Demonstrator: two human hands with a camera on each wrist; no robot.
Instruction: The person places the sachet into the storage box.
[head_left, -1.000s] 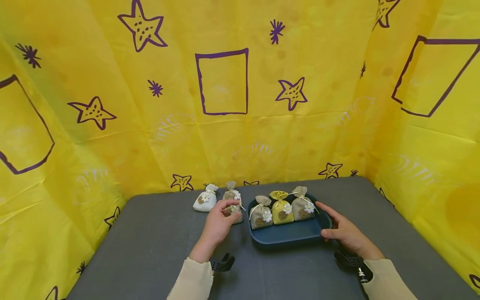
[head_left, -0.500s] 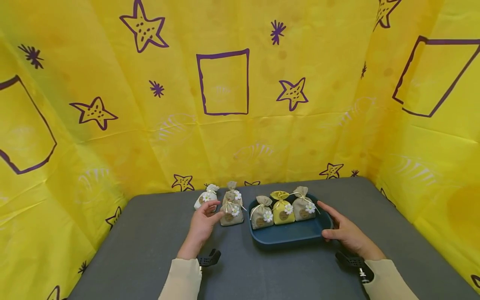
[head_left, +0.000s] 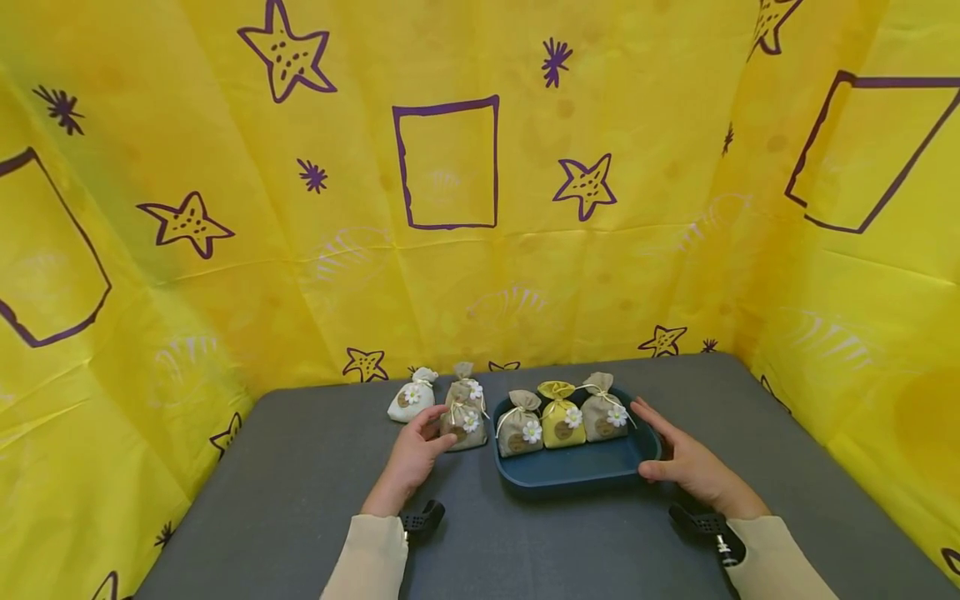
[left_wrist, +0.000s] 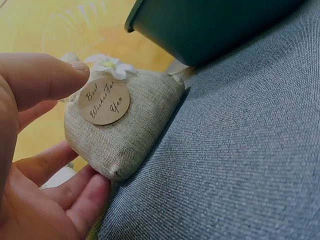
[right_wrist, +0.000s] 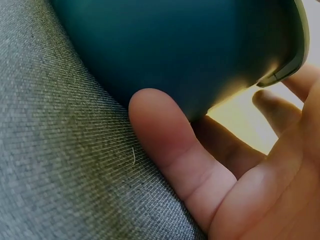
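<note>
In the head view, my left hand [head_left: 411, 458] grips the left side of a beige drawstring sachet [head_left: 468, 437] standing on the table. The left wrist view puts my thumb across its front, near a round "Best Wishes For You" label [left_wrist: 104, 100] and a white flower [left_wrist: 112, 67]; the other fingers touch its side and lower corner. My right hand [head_left: 693, 471] holds the right end of a dark blue tray [head_left: 581, 469], thumb against the outer wall, fingers along the rim. A beige sachet [head_left: 519, 437], a yellow one [head_left: 561, 427] and another beige one [head_left: 602, 417] stand inside in a row.
Behind the gripped sachet is another beige sachet [head_left: 461, 385], partly hidden. A white sachet [head_left: 409, 403] sits to its left. Yellow patterned cloth [head_left: 450, 283] walls the grey table [head_left: 300, 475] at the back and sides.
My left hand drew back left from the front beige sachet, then came right again and took hold of its side. The tray has shifted slightly left with my right hand.
</note>
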